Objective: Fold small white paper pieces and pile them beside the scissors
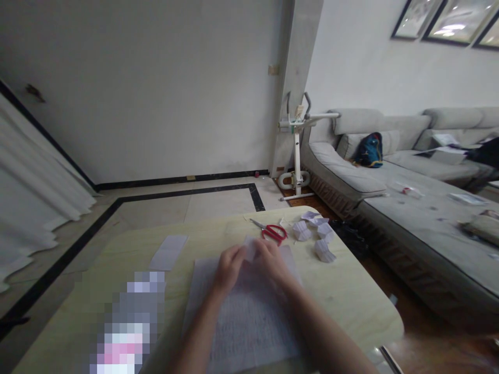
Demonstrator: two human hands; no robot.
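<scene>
Between my two hands is a small piece of white paper, pinched at its sides. My left hand has its fingers closed on the left edge, and my right hand grips the right edge. Both are just above a large printed sheet lying on the pale wooden table. Red-handled scissors rest beyond my right hand, blades pointing left. Several folded paper pieces sit at the table's far right corner. A flat white paper rectangle lies to the left of the sheet.
A pixelated patch hides part of the table's left side. Past the table's right edge stands a grey sofa with a blue backpack on it. A white exercise machine is by the wall pillar. White curtains hang at the left.
</scene>
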